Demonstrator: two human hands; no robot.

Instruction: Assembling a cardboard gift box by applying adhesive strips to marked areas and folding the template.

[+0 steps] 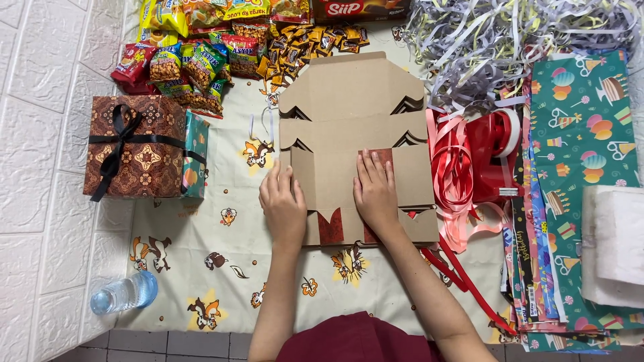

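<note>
A flattened cardboard box (349, 127) lies on the patterned cloth (201, 268), directly beneath both hands. The left hand (283, 208) presses flat, fingers extended, on its left flap; the right hand (376, 194) rests open-palmed on the centre, gripping nothing. Red ribbon (451, 177) lies just right.

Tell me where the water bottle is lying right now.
In the head view, the clear water bottle lies on its side at the lower left, at the edge of the cartoon-print cloth, below the brown wrapped gift box.
</note>
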